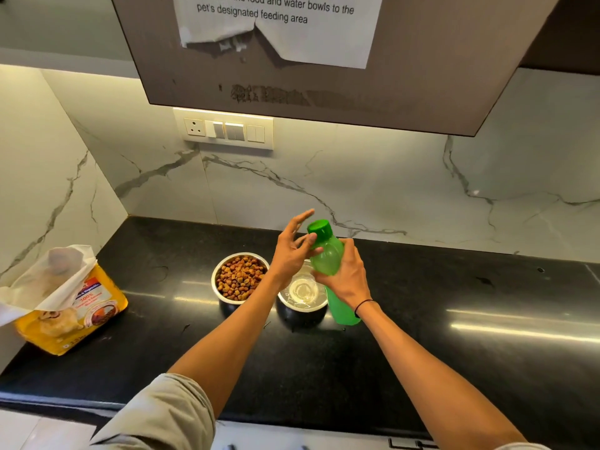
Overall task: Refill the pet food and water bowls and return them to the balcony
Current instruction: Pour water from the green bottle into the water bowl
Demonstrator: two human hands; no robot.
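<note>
Two steel bowls stand side by side on the black counter. The food bowl, on the left, is full of brown kibble. The water bowl, to its right, holds clear water and is partly hidden by my hands. My right hand grips the middle of a green plastic bottle, held tilted above the water bowl with its green cap on. My left hand is beside the cap with fingers spread; its thumb touches the bottle's neck.
An open yellow pet food bag lies at the counter's left end. A switch panel sits on the marble backsplash. A dark cabinet with a paper note hangs overhead. The black counter runs off to the right.
</note>
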